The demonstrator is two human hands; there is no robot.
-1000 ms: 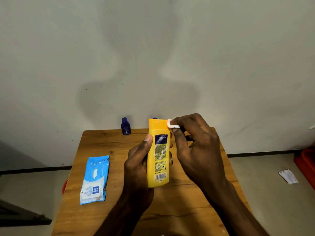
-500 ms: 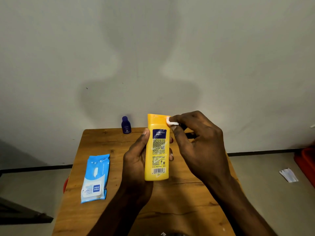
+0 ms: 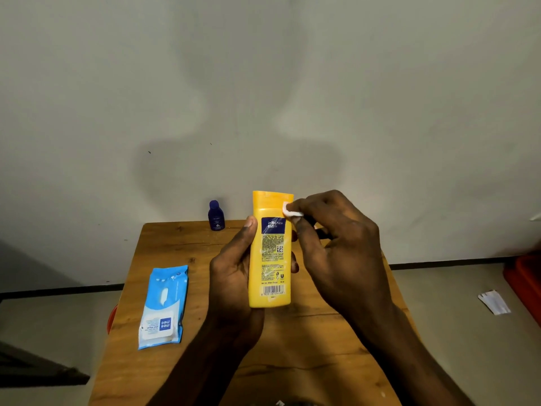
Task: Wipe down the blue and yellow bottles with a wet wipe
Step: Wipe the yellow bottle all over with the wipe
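Note:
My left hand (image 3: 234,273) grips a tall yellow bottle (image 3: 270,259) upright above the wooden table (image 3: 292,347), thumb on its left edge, back label and barcode facing me. My right hand (image 3: 336,244) pinches a small folded white wet wipe (image 3: 291,210) and presses it against the bottle's upper right side, near the cap end. A small dark blue bottle (image 3: 216,215) stands upright at the table's far edge, left of the yellow one, untouched.
A light blue pack of wet wipes (image 3: 164,306) lies flat on the table's left side. A scrap of white paper (image 3: 494,301) lies on the floor to the right, near a red object (image 3: 524,282). A plain wall rises right behind the table.
The yellow bottle has tilted more upright and risen slightly in my left hand. My right hand with the wipe has stayed at the bottle's upper right edge, shifting a little.

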